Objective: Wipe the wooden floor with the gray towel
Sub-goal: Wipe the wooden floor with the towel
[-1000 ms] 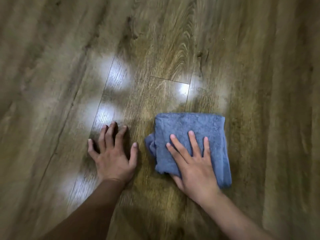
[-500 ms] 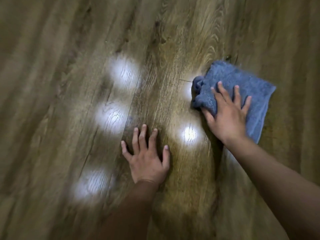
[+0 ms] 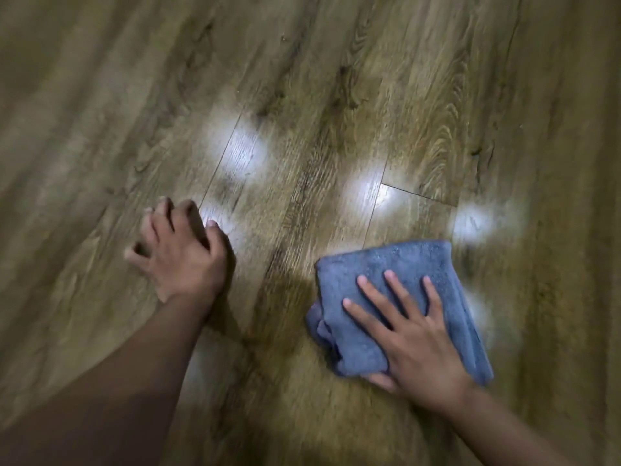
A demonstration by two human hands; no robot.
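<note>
The right hand [image 3: 416, 334] lies flat, palm down, fingers spread wide, pressing on the gray towel [image 3: 386, 290] at about 5 o'clock in the view; its fingertips point toward 11 o'clock and its thumb curls under the towel's near edge. The towel is folded into a thick pad lying flat on the wooden floor [image 3: 100, 95], with loose folded layers bunched at its 8 o'clock corner. The left hand [image 3: 181, 250] rests on the floor at about 9 o'clock from the towel, well apart from it, holding nothing; its fingers are bent and drawn together, their tips blurred, so how far they are curled cannot be told. Both bare forearms run in from the 6 o'clock edge. Several soft white light glares [image 3: 243, 153] sit on the boards from 10 to 2 o'clock of the towel, one just beside its 1 o'clock corner. A plank end seam [image 3: 420, 195] crosses the floor at 12 o'clock from the towel.
</note>
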